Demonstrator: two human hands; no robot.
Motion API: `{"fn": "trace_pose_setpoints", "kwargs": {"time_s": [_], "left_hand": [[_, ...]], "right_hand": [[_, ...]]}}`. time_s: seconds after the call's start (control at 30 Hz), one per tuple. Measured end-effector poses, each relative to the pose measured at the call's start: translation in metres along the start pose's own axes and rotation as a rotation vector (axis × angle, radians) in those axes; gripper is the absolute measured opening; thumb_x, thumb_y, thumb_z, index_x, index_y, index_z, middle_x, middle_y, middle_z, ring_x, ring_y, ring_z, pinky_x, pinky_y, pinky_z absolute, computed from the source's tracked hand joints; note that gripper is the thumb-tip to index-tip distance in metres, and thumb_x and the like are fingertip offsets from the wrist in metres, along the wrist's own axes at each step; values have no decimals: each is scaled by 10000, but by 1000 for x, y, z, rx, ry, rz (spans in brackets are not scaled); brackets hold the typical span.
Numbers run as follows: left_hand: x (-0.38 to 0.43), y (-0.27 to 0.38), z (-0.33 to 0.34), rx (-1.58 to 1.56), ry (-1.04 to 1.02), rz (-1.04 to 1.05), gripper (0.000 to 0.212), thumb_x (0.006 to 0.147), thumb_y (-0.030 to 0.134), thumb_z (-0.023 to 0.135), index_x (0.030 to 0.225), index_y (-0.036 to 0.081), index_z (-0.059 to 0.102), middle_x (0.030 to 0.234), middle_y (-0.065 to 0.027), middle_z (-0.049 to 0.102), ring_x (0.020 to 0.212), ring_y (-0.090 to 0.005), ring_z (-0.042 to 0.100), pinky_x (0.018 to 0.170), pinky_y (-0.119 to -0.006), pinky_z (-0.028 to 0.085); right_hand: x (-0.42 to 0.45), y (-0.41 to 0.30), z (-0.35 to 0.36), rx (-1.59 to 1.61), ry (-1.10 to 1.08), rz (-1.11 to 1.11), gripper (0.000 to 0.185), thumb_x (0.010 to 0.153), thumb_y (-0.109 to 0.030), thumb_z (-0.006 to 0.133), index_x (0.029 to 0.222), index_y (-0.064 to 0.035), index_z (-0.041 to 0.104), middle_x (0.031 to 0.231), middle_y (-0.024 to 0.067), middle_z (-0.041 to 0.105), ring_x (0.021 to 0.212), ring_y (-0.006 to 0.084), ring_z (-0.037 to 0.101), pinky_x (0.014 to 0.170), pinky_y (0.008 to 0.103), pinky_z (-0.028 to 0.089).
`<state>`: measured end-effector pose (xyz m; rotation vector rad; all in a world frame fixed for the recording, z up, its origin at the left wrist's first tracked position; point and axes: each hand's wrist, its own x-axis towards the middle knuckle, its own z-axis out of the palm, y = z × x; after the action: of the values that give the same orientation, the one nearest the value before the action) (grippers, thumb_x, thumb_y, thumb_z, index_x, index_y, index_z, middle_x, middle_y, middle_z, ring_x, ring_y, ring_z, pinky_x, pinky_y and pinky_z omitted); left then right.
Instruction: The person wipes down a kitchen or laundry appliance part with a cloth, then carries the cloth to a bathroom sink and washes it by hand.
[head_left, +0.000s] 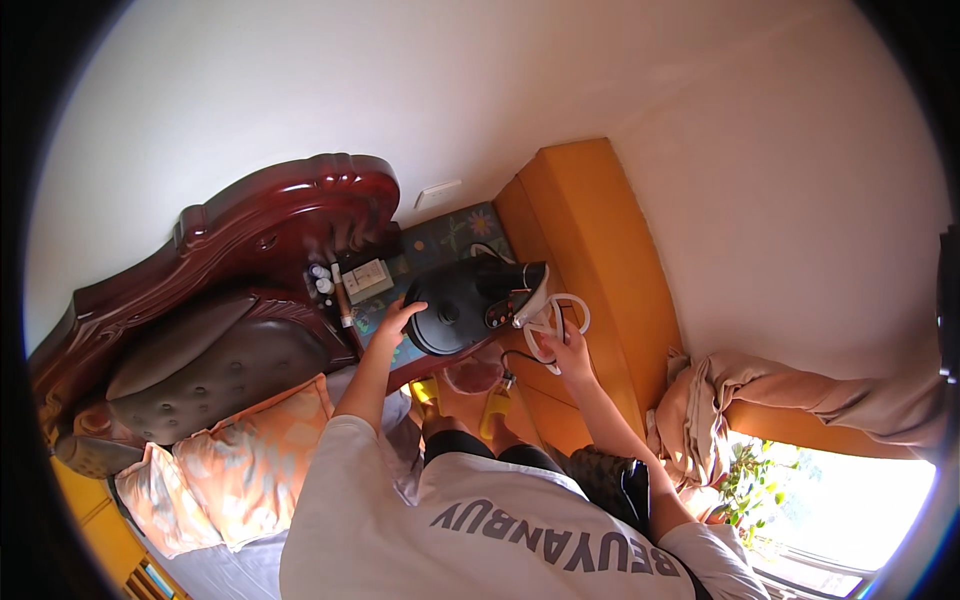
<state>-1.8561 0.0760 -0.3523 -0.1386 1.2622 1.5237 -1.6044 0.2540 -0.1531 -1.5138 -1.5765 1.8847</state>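
A black lidded appliance (448, 311) with a round knob and a small button panel sits over the bedside table (427, 251), whose cover has a floral print. My left hand (397, 319) rests at the left rim of the appliance, thumb on the lid's edge. Loops of white cord (577, 304) are gripped in my right hand (568, 349), just right of the appliance's white and black end (532, 296). A dark cable with a plug (508, 379) hangs below that hand. Whether the appliance's base touches the table is hidden.
Small bottles (322, 279), a brown tube (342, 296) and a flat box (367, 279) lie left on the table. A carved wooden headboard (289, 187) and patterned pillows (247, 457) are at left. An orange wooden cabinet (592, 225) stands right, below a wall socket (438, 194)'s wall.
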Motion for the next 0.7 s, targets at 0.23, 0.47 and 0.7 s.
{"fn": "trace_pose_setpoints", "kwargs": {"time_s": [0.23,0.47,0.7], "left_hand": [[56,-3,-12,-101,33,7,425,732,199,771,1107,70,619,1020,-44,647,908,-171,616,762,-312,492],[119,-13,-17,141,234,253,505,776,327,761,1142,20,597,1064,-89,653,949,-219,612,835,-356,467],[151,-37,-26,632,662,564,581,816,520,636,1114,22,601,1076,-227,611,1022,-441,547,866,-458,442]], "right_hand": [[65,-15,24,-21,-38,-2,370,841,28,583,1199,-31,509,976,63,609,839,143,598,689,283,549],[96,-30,44,-60,-100,6,406,850,39,566,1243,-31,491,1034,59,587,919,141,580,694,273,561],[109,-41,58,-89,-118,-123,420,881,34,542,1288,-10,448,1102,66,572,989,140,576,766,272,559]]}}
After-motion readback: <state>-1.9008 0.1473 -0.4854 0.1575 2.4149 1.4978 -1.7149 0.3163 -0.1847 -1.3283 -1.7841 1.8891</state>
